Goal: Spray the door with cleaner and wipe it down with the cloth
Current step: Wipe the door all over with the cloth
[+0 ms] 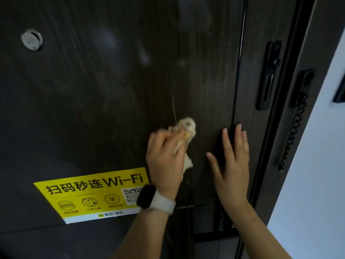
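Observation:
The dark wood-grain door (104, 86) fills the view, with pale smears high on its panel. My left hand (165, 158), a smartwatch with a white strap on its wrist, grips a bunched cream cloth (186, 128) against the door's middle. A thin thread trails up from the cloth. My right hand (233, 157) lies flat against the door with straight fingers, across a black vertical strip (238, 75). No spray bottle is in view.
A yellow Wi-Fi sticker (89, 195) sits lower left on the door. A silver peephole cover (31, 41) is at the upper left. A black chain-lock plate (268, 75) and hanging chain (294, 131) are at the right, beside a white wall (317, 174).

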Demonstrator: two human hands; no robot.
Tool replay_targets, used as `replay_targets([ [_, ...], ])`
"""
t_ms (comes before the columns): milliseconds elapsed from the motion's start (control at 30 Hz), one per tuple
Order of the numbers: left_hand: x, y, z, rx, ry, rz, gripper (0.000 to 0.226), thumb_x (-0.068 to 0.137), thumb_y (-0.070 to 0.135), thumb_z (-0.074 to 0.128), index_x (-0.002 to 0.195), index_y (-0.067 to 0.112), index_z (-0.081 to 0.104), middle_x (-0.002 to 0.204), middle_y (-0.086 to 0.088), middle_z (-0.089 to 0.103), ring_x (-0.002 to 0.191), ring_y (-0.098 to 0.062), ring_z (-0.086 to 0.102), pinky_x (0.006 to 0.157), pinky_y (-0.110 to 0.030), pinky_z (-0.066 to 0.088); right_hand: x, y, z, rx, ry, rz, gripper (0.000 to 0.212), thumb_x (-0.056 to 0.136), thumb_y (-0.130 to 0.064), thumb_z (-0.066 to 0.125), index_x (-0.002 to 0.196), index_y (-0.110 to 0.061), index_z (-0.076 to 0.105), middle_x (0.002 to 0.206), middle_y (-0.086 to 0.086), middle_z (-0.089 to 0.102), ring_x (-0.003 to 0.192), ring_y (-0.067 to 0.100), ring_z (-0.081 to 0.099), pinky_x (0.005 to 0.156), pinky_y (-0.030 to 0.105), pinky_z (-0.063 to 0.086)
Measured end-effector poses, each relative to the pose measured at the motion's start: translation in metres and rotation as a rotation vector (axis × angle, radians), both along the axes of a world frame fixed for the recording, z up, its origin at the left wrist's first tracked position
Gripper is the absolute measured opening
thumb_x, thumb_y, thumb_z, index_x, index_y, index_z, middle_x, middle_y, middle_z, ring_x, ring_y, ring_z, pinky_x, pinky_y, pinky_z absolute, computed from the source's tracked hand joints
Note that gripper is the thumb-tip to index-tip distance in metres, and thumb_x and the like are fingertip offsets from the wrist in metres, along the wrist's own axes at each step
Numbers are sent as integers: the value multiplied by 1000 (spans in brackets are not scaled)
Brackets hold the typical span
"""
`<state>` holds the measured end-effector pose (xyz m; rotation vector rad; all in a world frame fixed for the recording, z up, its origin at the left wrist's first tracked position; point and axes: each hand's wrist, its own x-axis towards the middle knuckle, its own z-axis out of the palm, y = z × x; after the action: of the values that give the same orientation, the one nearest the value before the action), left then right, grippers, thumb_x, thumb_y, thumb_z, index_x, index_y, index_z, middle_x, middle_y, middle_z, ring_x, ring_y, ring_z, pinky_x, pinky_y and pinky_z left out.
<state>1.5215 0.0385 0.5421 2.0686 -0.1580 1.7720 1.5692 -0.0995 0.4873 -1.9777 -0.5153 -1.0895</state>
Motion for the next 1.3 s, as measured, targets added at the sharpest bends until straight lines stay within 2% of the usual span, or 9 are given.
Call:
replay_targets([
  [133,12,3,83,-43,-137,31,15,80,5,72,95,4,75,84,-12,60,79,-25,58,76,-26,48,3,-3,5,4,-25,-8,66,92,-28,66,148,-16,35,161,5,10,150,26,7,122,35,11],
  [200,14,3,94,-63,-150,27,17,80,5,73,96,4,75,86,-11,60,80,-24,59,77,-20,47,5,-2,4,21,3,20,68,90,-27,66,149,-16,33,161,3,10,150,24,6,121,27,7],
  [400,-6,-15,-34,-214,21,65,21,82,11,66,101,11,73,92,8,53,83,-11,54,75,-21,46,8,-4,1,48,3,62,66,93,-29,63,149,-18,31,161,4,10,150,25,7,119,19,4],
  [500,-10,-24,-55,-345,69,45,28,76,5,73,101,18,70,91,11,56,83,-8,56,77,-13,45,8,-6,1,45,7,81,65,92,-33,59,149,-19,30,161,4,11,150,25,7,119,18,4],
  [667,9,-9,46,-291,-161,135,14,76,4,76,90,0,75,84,-4,56,79,0,49,76,-4,39,11,-6,0,59,7,103,66,91,-29,62,149,-20,30,161,0,8,150,25,6,120,20,3],
  [800,17,-5,92,-330,-286,70,16,79,7,76,94,2,75,86,-2,56,80,-2,54,75,-17,47,12,-4,-1,67,6,122,67,91,-32,58,149,-22,27,162,0,7,150,25,6,120,20,2],
  [933,2,-12,4,-239,-55,181,16,78,2,73,94,4,75,85,-5,56,81,-5,52,75,-7,39,13,-3,-2,87,-9,124,65,92,-32,57,149,-19,29,161,2,10,150,27,7,121,24,4],
  [1067,-11,-25,-56,-378,178,204,24,72,7,73,95,16,74,85,-2,61,75,-16,61,67,-8,41,14,-5,-2,74,-14,128,65,91,-34,56,149,-20,28,161,1,9,150,26,6,121,23,3],
  [1300,15,-17,73,-304,-230,98,16,76,-2,77,91,1,75,83,-3,57,80,7,53,76,-9,42,15,-5,-4,82,-12,128,64,91,-35,56,148,-19,30,161,1,10,150,25,7,121,23,3],
])
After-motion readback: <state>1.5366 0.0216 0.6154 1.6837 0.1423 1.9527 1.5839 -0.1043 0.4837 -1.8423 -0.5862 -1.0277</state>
